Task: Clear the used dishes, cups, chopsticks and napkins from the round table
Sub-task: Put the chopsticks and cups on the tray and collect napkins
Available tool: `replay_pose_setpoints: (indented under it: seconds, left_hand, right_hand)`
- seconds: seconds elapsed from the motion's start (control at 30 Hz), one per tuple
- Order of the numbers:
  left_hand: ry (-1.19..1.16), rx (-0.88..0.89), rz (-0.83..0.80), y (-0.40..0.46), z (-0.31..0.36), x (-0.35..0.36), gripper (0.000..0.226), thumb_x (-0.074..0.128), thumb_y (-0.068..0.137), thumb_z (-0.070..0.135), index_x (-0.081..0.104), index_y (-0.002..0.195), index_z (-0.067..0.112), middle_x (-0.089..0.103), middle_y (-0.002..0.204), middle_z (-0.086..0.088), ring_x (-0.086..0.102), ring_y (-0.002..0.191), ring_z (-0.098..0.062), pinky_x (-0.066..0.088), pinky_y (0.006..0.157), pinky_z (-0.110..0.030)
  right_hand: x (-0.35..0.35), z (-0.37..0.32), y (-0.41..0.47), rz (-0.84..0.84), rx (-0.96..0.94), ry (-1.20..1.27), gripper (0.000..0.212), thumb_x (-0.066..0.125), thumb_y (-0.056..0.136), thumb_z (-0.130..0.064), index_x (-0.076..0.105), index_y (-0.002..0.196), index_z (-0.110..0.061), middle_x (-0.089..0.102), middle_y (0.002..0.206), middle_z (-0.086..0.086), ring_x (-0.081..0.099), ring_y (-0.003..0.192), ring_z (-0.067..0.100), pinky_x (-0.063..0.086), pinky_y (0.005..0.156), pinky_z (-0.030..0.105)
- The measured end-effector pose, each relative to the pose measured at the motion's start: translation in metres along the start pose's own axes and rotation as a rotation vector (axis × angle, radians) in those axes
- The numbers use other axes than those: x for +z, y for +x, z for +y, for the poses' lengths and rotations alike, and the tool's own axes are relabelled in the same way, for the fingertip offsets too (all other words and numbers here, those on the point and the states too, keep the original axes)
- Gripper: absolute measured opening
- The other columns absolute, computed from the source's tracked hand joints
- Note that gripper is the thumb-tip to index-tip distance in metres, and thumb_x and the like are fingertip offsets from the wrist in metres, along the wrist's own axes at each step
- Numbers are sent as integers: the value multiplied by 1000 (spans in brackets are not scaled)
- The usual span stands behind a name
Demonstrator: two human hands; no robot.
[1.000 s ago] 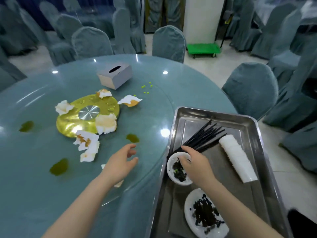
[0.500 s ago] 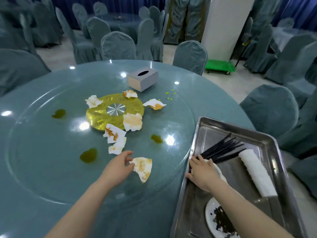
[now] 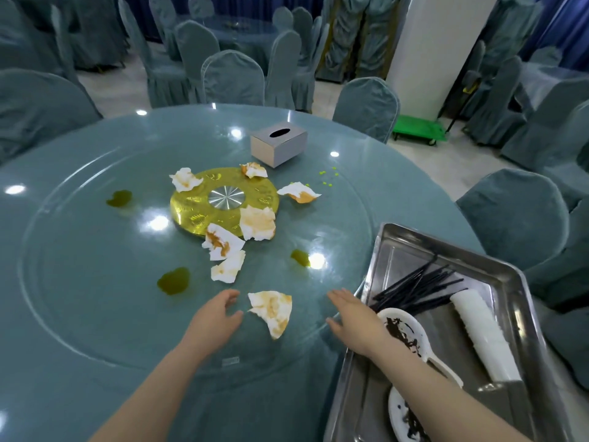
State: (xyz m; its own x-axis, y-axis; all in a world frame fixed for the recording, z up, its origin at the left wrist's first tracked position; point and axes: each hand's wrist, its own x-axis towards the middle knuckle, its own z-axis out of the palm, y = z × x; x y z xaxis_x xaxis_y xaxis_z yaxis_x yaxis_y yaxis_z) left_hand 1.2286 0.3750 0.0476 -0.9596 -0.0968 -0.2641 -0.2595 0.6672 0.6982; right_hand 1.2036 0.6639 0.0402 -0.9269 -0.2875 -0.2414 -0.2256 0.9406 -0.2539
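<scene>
Both my hands were empty, fingers spread and holding nothing. My left hand hovered just left of a stained napkin that lay flat on the glass turntable, its fingertips close to the napkin's edge; whether they touched it I could not tell. My right hand reached in from the other side, palm down, a little apart from the napkin and just beside the rim of the steel tray.

Farther in on the turntable lay more used napkins: two overlapping ones between the near napkin and the gold centre disc, one crumpled on the disc's near right edge, one on its left rim, one small on its far rim, and one just right of the disc. Green sauce spills dotted the glass, and a few green peas sat near the grey tissue box.

The tray rested on the round table at my right. It held a bundle of black chopsticks, a stack of white cups lying on its side, a white bowl with dark scraps under my right forearm, and a soiled plate nearest me.

Covered chairs ringed the table.
</scene>
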Motion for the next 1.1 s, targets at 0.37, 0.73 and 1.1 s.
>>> replay_pose_setpoints:
  seconds: [0.37,0.73,1.1]
  left_hand:
    - [221,-467,177,7,-92,-37,114,74,74,53,7,150,2,8,158,-20,7,146,-33,16,117,-45]
    - [247,-630,-46,27,-137,-27,151,60,55,85,-38,138,7,-44,146,-17,-35,137,-37,-12,109,-61]
    - [359,-540,-34,45,-181,-103,145,69,59,75,-30,144,11,-36,152,-11,-29,142,-29,-9,114,-53]
  right_hand:
    - [37,-99,62,-230,-219,49,54,45,97,-31,24,148,-34,7,160,-2,8,147,21,16,116,36]
    - [44,-119,90,16,-270,135,27,46,96,-15,69,110,-19,67,117,-5,58,107,20,46,86,29]
    - [33,-217,211,30,-409,139,70,59,86,-43,29,146,-26,17,157,3,2,145,24,1,113,26]
